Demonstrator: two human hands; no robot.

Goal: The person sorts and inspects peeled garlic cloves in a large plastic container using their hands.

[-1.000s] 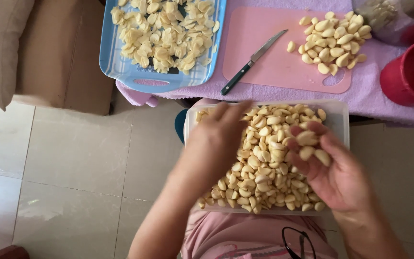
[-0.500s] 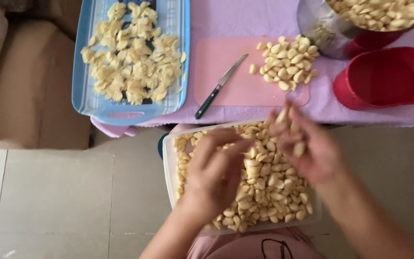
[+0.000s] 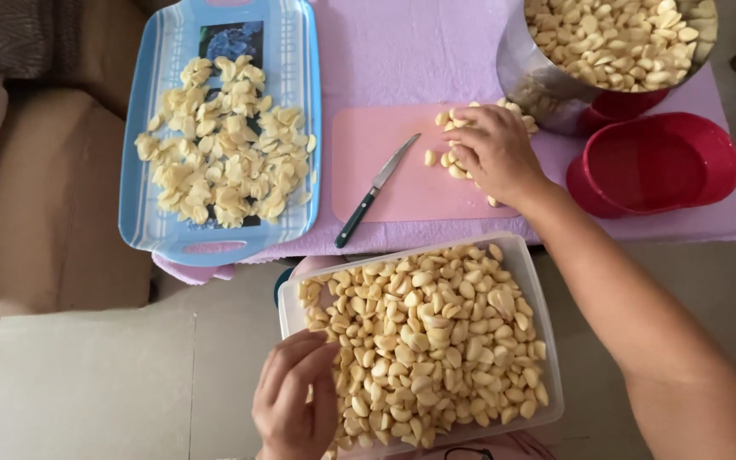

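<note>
A clear plastic rectangular tub [image 3: 547,341] is sitting near the person, and it is holding a big heap of peeled garlic cloves [image 3: 428,341], almost to the top. The left hand [image 3: 296,400] is resting at the near left corner of this tub. Its fingers are curling loosely inward and touching the cloves at the edge of the heap, but I cannot tell if they are pinching one.

The right hand [image 3: 496,153] is reaching far over the tub to a flat pink plastic cutting board [image 3: 376,162]. This hand is lying palm down on a small pile of cloves [image 3: 453,140] at the right end of the board. Its fingers are bending over the pile and covering some cloves, and it is too hidden to tell if any are being gripped. A small knife with a dark handle [image 3: 374,192] is lying on the board, just left of the hand and not touching it.

On the far left, a light blue plastic tray with handles [image 3: 142,153] is holding lots of thin sliced garlic pieces [image 3: 223,145]. On the far right, a shiny metal bowl [image 3: 538,81] is holding many more peeled cloves. Beside it, a round red plastic bowl [image 3: 666,162] is sitting. A pale purple cloth [image 3: 411,51] is lying under the board, tray and bowls.
</note>
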